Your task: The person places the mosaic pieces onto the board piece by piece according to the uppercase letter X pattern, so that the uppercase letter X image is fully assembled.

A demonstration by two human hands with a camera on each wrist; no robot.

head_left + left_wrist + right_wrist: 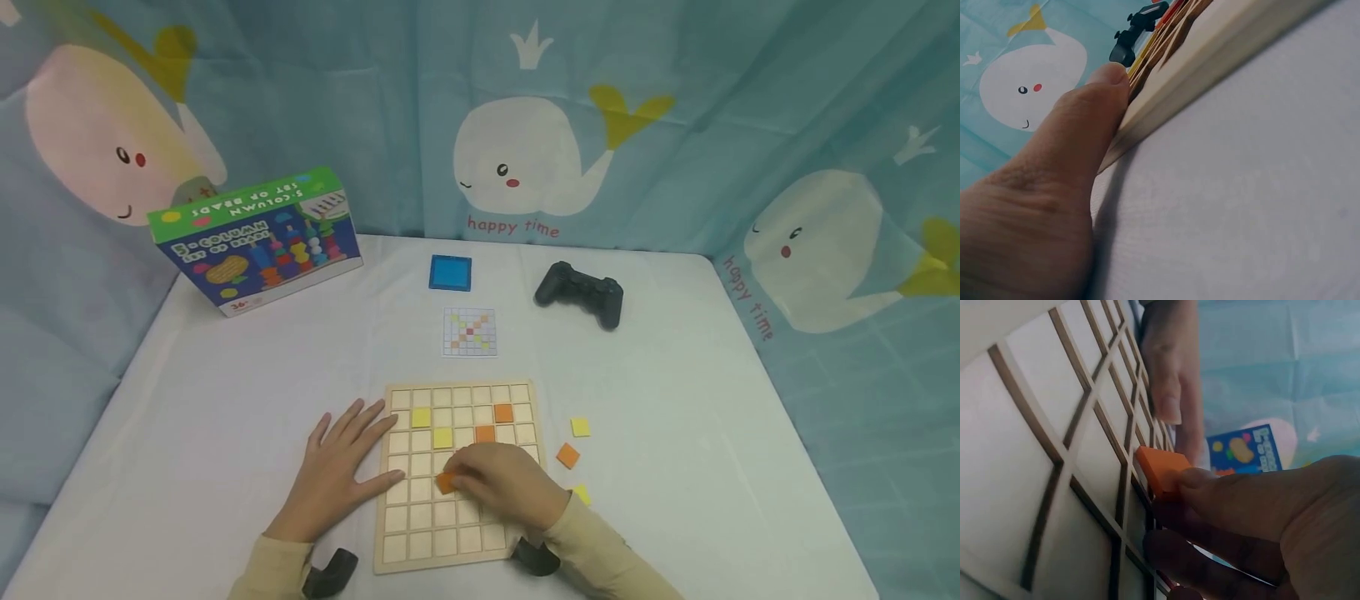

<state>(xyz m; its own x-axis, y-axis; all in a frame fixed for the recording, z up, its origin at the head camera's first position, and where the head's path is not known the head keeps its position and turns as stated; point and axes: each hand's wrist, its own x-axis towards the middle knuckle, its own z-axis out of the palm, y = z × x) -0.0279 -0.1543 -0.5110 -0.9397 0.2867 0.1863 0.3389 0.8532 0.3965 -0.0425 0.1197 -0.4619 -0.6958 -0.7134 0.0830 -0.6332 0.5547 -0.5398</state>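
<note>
A wooden grid board lies on the white table. My right hand pinches an orange square tile between thumb and fingers over the board's middle; in the right wrist view this tile is tilted, with a corner close to the grid. Two yellow tiles, an upper one and a lower one, sit in cells, as do two orange tiles. My left hand spreads its fingers at the board's left edge, the thumb resting on the rim. The right hand hides several cells.
Right of the board lie loose yellow tiles and an orange tile. Beyond it are a pattern card, a blue square tray and a black game controller. A bead-set box stands back left, before a whale-print curtain.
</note>
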